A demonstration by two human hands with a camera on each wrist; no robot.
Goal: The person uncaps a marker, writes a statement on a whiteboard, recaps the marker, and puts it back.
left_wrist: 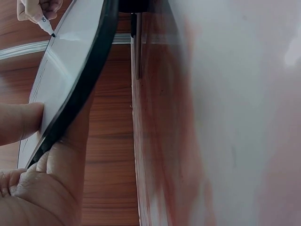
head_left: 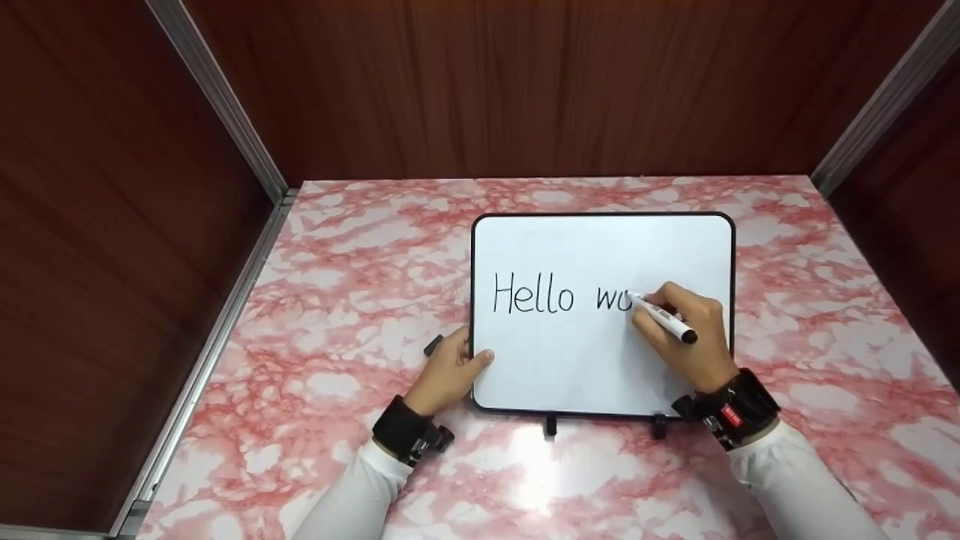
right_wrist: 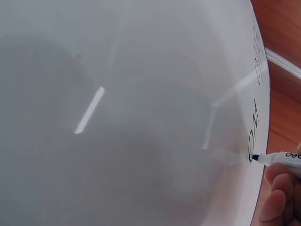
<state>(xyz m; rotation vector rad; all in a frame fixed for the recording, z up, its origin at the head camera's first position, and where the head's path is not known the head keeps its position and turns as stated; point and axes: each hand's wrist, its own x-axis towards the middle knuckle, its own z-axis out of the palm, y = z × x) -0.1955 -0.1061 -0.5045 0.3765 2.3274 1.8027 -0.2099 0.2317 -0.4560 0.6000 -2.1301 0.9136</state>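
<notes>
White marker (head_left: 667, 322) was at the whiteboard (head_left: 570, 367), black tip on the "o" of the handwritten black "Hello wo", dark rear end pointing down and to the right. Right hand (head_left: 694, 334) pinched the marker between thumb and fingers, close to the tip. Whiteboard, black rim all round, stood propped up on the table (head_left: 360, 300), right of the head view's centre, two small black feet (head_left: 551, 425) under its lower edge. Left hand (head_left: 446, 371) pinched the board's left edge low down, thumb on the white face, fingers behind. Small black piece (head_left: 433, 345) showed just beside the left hand's fingers; could not tell what it was. Both wrists wore black straps (head_left: 403, 427), the right one with a red tag (head_left: 731, 415); sleeves (head_left: 349, 491) white. Tabletop was red-and-white marbled. Dark reddish wood-grain panels (head_left: 525, 90) rose behind and at both sides, metal strips (head_left: 225, 105) at the corners.
</notes>
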